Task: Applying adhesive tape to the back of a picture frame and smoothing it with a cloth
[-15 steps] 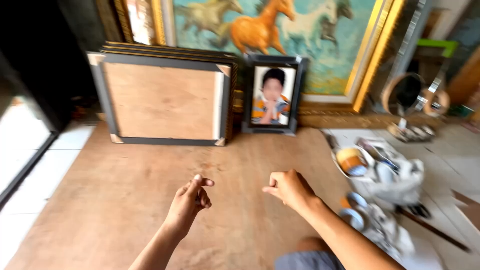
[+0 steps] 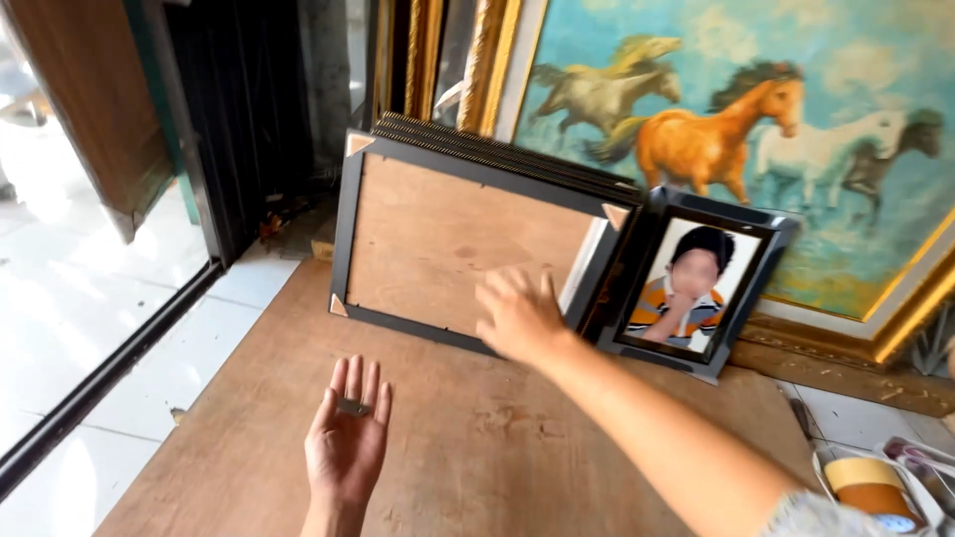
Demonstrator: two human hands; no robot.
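Two hands in view. Right hand [image 2: 517,316] lies spread and flat on the plywood back of a black frame [image 2: 458,239], which leans on a stack against the wall. Left hand [image 2: 346,438] lies palm-up, fingers wide, with a small metal piece [image 2: 352,407] resting on it, over the plywood board [image 2: 497,447]. Framed portrait [image 2: 691,283] just right of the frame.

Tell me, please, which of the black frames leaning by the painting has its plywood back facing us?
The large frame at the front of the stack, which the right hand touches; the small frame beside it shows a photo instead.
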